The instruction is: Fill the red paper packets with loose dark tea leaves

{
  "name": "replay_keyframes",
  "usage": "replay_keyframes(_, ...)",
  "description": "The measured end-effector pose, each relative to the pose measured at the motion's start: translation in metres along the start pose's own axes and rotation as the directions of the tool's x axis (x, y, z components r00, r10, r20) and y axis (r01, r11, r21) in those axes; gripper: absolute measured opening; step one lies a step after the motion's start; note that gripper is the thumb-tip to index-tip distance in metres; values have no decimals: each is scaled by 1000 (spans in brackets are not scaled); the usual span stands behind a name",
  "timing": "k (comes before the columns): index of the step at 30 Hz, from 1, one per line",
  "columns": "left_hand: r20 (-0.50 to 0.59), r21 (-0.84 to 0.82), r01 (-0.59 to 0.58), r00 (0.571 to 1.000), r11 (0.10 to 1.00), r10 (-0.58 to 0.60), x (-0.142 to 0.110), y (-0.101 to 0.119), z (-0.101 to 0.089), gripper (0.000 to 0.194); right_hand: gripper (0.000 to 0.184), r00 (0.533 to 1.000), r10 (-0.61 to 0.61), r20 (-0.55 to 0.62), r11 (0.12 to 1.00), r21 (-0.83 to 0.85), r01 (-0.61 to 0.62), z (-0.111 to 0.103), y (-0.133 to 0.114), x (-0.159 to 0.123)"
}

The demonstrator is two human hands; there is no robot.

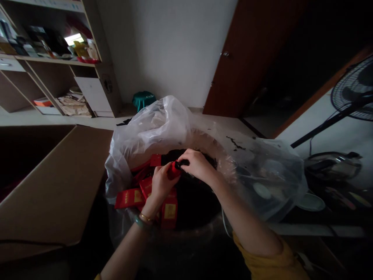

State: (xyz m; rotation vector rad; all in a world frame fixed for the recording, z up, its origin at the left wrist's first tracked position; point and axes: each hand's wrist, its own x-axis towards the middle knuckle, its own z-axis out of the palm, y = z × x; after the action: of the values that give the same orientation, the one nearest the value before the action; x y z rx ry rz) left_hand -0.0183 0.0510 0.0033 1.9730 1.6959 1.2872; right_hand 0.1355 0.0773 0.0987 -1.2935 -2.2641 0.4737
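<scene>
Packet (pixel 174 171) sits above the mouth of the bag (pixel 171 120), roughly midway across my view, gripped in my left hand (pixel 161 182); from here I see those fingers wrapped around its side, clamped on it. My right hand (pixel 196 162) lies just to its right and slightly higher, fingertips drawn together on a dark clump (pixel 183 163) right at the packet's upper end; the left is the hand that holds it, the right is close beside. What shows of the packet leans up and to the right, towards my right fingertips; most of its length is behind my left hand, so I cannot tell its full long axis.

Below and left, other packets (pixel 130 197) lie heaped in the bag at mixed angles; loose dark leaves (pixel 198 206) fill the side under my right forearm; a carton (pixel 55 186) stands beside the bag on the left.

For writing, I get gold characters on the leftmost loose packet and a gold panel (pixel 170 211) on the lowest one, too small to read; the green bin (pixel 144 100) by the wall carries pale lettering, perhaps starting with a C; no brand is legible to me.
</scene>
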Motion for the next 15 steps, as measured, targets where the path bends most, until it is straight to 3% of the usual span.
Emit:
replay_keyframes(6, 0, 16, -29, 1000, 999, 29, -3, -4, 4, 53, 52, 995, 44, -84, 996, -77, -50, 17, -11, -1)
replay_keyframes(11, 3, 16, 4, 1000, 1000, -4, -3, -8, 2, 53, 42, 998, 51, 28, 990, 130, -54, 17, -7, -3)
replay_keyframes(15, -9, 32, 23, 1000, 999, -22, -2, -5, 1, 55, 34, 992, 98, 79, 994, 43, -102, 14, -9, -6)
